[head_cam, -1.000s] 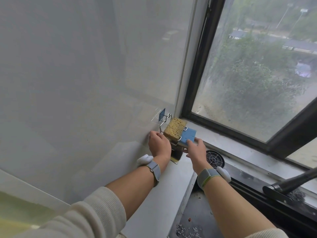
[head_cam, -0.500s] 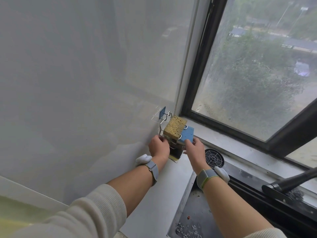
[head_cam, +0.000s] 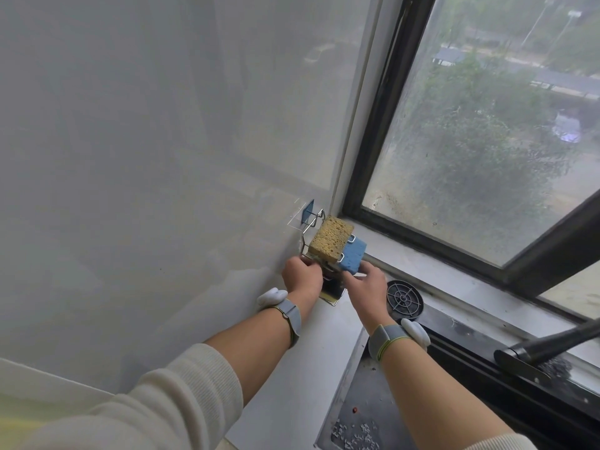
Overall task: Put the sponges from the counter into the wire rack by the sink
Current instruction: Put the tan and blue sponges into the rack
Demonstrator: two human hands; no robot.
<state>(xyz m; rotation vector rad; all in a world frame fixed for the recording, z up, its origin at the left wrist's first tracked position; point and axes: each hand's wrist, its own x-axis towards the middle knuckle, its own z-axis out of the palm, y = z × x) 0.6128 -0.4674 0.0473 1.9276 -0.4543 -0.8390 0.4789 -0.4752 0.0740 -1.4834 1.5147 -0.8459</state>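
A wire rack [head_cam: 310,227] hangs on the white wall by a blue adhesive hook, close to the window corner. A yellow sponge [head_cam: 330,239] stands in it. A blue sponge [head_cam: 353,257] sits beside it on the right, at the rack's outer edge. My left hand [head_cam: 302,275] is closed around the rack's lower front wires. My right hand [head_cam: 366,282] is just below the blue sponge, with its fingertips touching the sponge's lower edge. The rack's lower part is hidden behind both hands.
A shiny drip plate [head_cam: 331,291] lies under the rack on the white counter [head_cam: 292,384]. A round black drain strainer [head_cam: 404,298] rests on the ledge. The dark sink [head_cam: 363,404] holds crumbs. A black tap [head_cam: 552,345] reaches in from the right.
My right hand has pushed the blue sponge in towards the rack and dropped slightly below it. My left hand has slid lower and stays on the rack's front wires.
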